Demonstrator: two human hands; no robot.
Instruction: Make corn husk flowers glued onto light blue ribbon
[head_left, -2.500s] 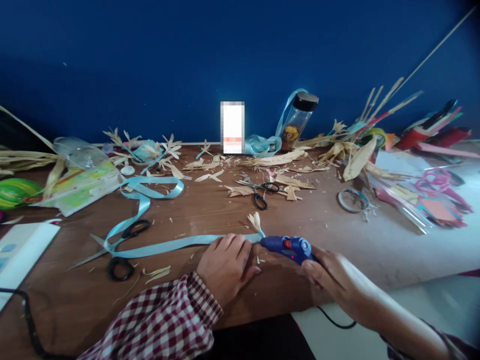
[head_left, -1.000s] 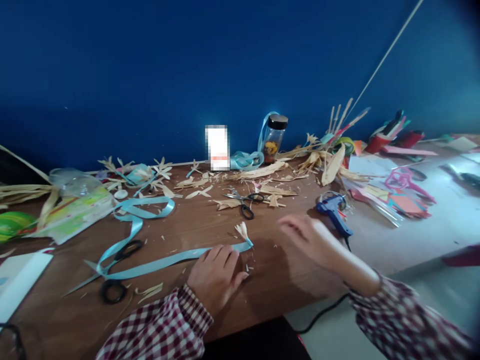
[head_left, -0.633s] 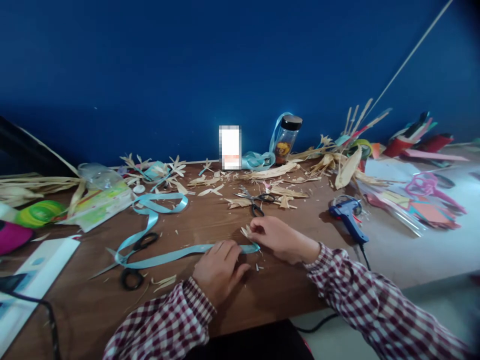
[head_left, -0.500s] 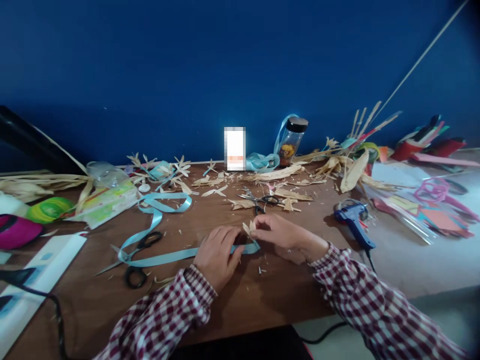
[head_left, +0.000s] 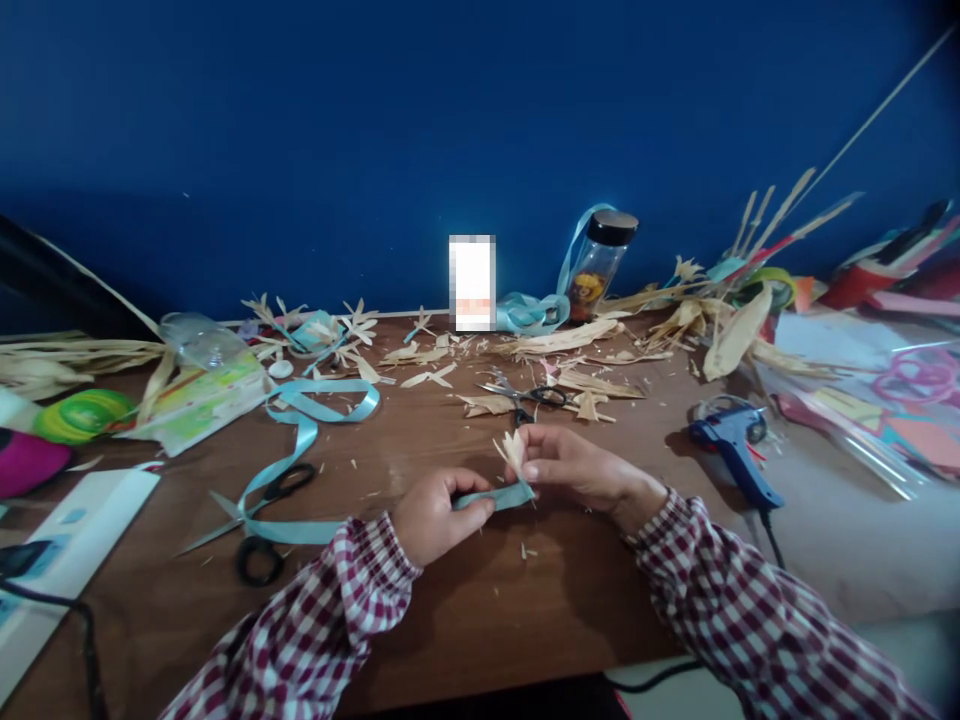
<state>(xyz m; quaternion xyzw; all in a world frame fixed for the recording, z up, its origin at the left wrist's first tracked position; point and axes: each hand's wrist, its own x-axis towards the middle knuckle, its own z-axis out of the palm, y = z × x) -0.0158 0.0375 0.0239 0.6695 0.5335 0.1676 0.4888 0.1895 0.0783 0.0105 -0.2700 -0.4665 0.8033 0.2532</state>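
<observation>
My left hand [head_left: 439, 512] pinches a light blue ribbon [head_left: 300, 532] between thumb and fingers, near its right end. From there the ribbon trails left across the table, over a pair of scissors [head_left: 259, 560], and loops back behind them. In my right hand [head_left: 581, 468] is a small pale husk flower [head_left: 511, 452], its pointed petals upward, closed in the fingertips. The ribbon's end meets the base of the flower at my right fingers; whether it is stuck there I cannot tell. Both hands are a little above the brown tabletop [head_left: 465, 620].
A blue glue gun [head_left: 731, 450] lies to the right. Behind my hands are more scissors [head_left: 525, 395], husk scraps [head_left: 574, 335] and a lidded glass jar [head_left: 600, 265]. At left lies a white power strip [head_left: 90, 540]; finished husk flowers [head_left: 356, 325] sit near the blue wall.
My left hand has gone from lying over the ribbon to pinching it, and the ribbon's end is raised. The flower is more upright in my right hand. The view has shifted slightly.
</observation>
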